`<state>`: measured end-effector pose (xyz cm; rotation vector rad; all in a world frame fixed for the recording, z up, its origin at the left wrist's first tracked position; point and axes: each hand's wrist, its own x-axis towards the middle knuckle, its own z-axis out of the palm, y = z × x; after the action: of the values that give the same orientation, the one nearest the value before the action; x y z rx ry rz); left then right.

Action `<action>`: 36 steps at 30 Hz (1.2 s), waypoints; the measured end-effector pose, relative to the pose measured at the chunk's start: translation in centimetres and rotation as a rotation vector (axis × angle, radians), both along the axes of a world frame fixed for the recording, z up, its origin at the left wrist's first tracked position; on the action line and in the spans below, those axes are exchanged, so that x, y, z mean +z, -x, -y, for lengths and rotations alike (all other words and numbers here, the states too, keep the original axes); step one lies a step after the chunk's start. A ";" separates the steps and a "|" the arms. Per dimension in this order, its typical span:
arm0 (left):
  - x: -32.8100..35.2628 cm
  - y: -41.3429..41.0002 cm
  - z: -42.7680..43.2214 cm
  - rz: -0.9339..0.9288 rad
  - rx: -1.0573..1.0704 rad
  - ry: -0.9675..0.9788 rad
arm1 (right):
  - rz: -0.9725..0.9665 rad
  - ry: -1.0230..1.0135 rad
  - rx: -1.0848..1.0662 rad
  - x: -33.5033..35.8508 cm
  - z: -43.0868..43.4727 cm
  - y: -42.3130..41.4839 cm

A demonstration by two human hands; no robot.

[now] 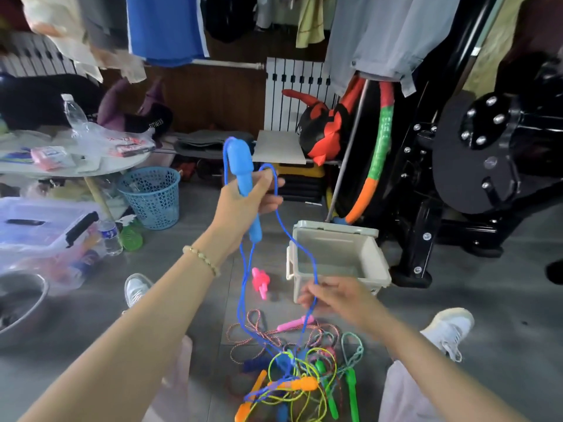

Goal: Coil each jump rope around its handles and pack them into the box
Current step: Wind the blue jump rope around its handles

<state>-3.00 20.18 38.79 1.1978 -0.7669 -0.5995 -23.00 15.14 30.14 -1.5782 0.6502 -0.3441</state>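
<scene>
A person's left hand, at the centre of the frame, grips the blue handles of a jump rope, fingers curled round them. There seem to be two, held together lengthwise. Their long axis stands nearly upright, the top leaning a little toward the upper left, with cord leaving at both the top and the bottom end. The blue rope loops over the top of the handles, and other strands hang down toward the lower centre. The right hand, lower and to the right, pinches one strand between thumb and fingers.

Judged from this, coiling of the blue rope has barely begun, since no finished turns can be seen on the handles. The next move calls for carrying the pinched strand round the upright handles while drawing slack free of the pile of ropes at the bottom centre, where the blue cord appears caught among yellow, green and orange ones.

The box, open and apparently unfilled, sits on the floor just behind the right hand. A pink bundle lies to its left.
</scene>
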 end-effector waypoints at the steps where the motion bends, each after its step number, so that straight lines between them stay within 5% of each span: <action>1: -0.9 0.2 -0.2 0.005 -0.028 -0.067 | 0.057 0.011 -0.075 0.7 0.4 -0.2; 5: -5.9 2.1 -1.5 0.138 -0.246 -0.416 | 0.288 0.026 -0.236 4.7 1.8 -1.5; 9: -7.7 5.4 -2.9 0.078 -0.494 -0.388 | 0.340 0.078 -0.281 7.7 2.5 -3.1; 14: -5.2 5.7 -2.0 0.045 -0.296 -0.261 | 0.378 -0.036 -0.301 7.9 3.1 -3.9; 19: -1.2 3.7 -0.9 0.097 -0.170 -0.121 | 0.247 -0.184 -0.048 3.6 0.8 -3.3; 24: 2.0 0.5 0.3 -0.007 -0.067 0.032 | -0.109 0.071 0.200 0.0 -1.2 -1.0; 26: 2.0 -0.6 0.6 0.018 -0.048 0.004 | -0.084 0.027 0.179 -0.1 -1.2 -0.6; 32: -4.7 0.9 -1.0 0.176 -0.260 -0.400 | 0.216 -0.042 -0.115 4.6 1.2 -2.1; 36: -9.0 5.0 -3.5 0.107 -0.627 -0.436 | 0.272 -0.019 -0.197 6.0 2.2 -3.3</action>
<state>-7.97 23.69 29.76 1.3907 -1.1545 -1.2757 -19.69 12.94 36.12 -1.4199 0.5953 -0.6852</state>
